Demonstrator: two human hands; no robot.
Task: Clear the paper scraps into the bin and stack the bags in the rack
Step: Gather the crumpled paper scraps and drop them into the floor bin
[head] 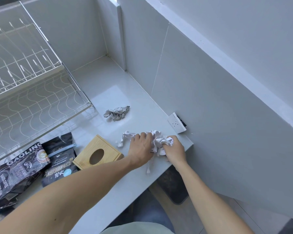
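Observation:
Crumpled white paper scraps [156, 138] lie near the counter's right edge. My left hand [140, 148] presses on them from the left, and my right hand [174, 149] is closed on a wad of the same paper. A separate grey crumpled scrap [117, 112] lies farther back on the counter. Two dark coffee bags lie at the left: a "Gaoling" bag [15, 173] and a "Treasure Blue Mountain" bag [61, 164]. The white wire rack [24, 73] stands at the left. A dark bin [172, 186] sits on the floor below the counter edge, mostly hidden.
A wooden tissue box [98, 152] with an oval hole sits between the bags and the scraps. A white wall socket [177, 122] hangs loose off the tiled wall just behind my hands. The grey counter [108, 85] ends at a corner on the right.

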